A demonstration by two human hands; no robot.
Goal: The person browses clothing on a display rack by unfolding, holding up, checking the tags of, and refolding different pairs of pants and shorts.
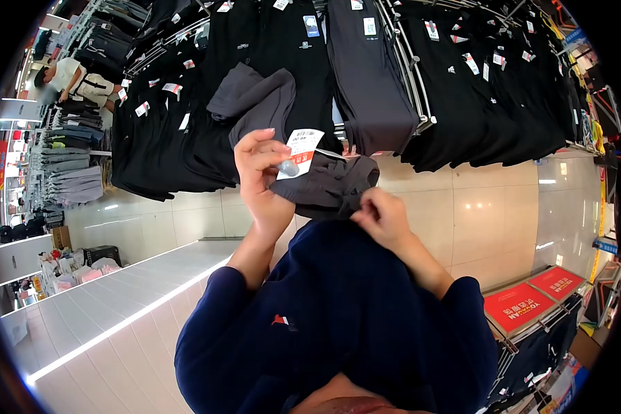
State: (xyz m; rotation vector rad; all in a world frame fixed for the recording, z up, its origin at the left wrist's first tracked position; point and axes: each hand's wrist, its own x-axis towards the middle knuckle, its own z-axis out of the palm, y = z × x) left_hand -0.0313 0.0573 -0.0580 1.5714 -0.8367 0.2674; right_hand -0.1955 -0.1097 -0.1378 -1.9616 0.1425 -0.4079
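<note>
A pair of dark grey trousers is stretched between my hands at the waistband, and its folded legs lie on the black trousers of the rack in front. My left hand grips the left end of the waistband with its fingers raised. A white and red price tag stands up at those fingers, with a small round grey piece against it. At the right end of the waistband, my right hand is closed in a pinch on the cloth.
Racks of tagged black trousers and grey trousers fill the far side. A person stands among clothes at the far left. A pale panelled surface is at lower left, red signs at lower right.
</note>
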